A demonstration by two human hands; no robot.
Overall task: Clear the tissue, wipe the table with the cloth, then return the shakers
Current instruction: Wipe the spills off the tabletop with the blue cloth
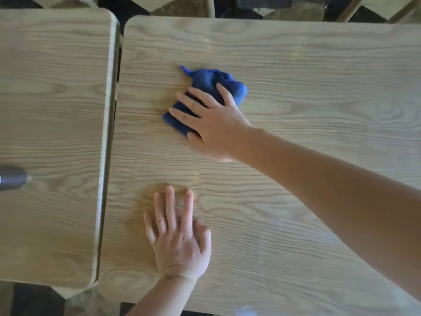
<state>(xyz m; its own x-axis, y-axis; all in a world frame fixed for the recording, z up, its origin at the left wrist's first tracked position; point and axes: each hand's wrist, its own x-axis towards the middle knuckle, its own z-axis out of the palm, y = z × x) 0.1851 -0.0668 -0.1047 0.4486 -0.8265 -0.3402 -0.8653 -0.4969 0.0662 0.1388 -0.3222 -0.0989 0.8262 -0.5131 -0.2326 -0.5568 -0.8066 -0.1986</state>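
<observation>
A crumpled blue cloth (211,80) lies on the light wooden table (307,87), a little left of its middle. My right hand (214,124) presses flat on the cloth's near half with fingers spread, the arm reaching in from the right. My left hand (177,236) rests flat on the bare table near the front edge, fingers apart, holding nothing. At the far left edge of the view a dark grey cylinder (11,178), perhaps a shaker, shows only in part on the neighbouring table. No tissue is in view.
A second wooden table (52,110) stands to the left, with a narrow gap (109,156) between the two tops. Chair legs and a dark-and-tan patterned floor (182,8) show beyond the far edge.
</observation>
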